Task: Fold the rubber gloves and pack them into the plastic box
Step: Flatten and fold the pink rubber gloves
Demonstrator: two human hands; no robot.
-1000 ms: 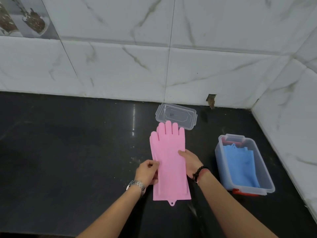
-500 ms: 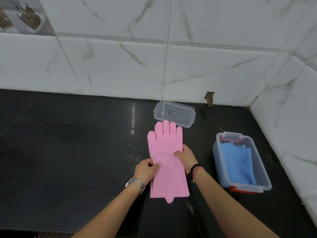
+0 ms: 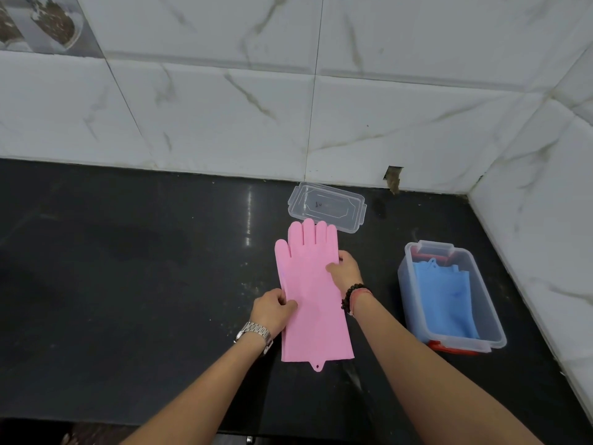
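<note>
A pink rubber glove [image 3: 313, 290] lies flat on the black counter, fingers pointing toward the wall. My left hand [image 3: 272, 308] pinches its left edge at mid-length. My right hand [image 3: 345, 268] grips its right edge just below the glove's fingers. To the right stands a clear plastic box [image 3: 487, 319] with a blue glove [image 3: 446, 300] lying inside it. The box's clear lid [image 3: 327, 208] rests on the counter behind the pink glove's fingertips.
White marble-look tile walls close the counter at the back and on the right, forming a corner behind the box. A small hole in the back wall [image 3: 393, 178] sits at counter level. The black counter [image 3: 128, 268] stretches wide to the left.
My right hand has slid up the glove's right edge toward its fingers. My left hand holds the left edge at about the same place. The glove stays flat.
</note>
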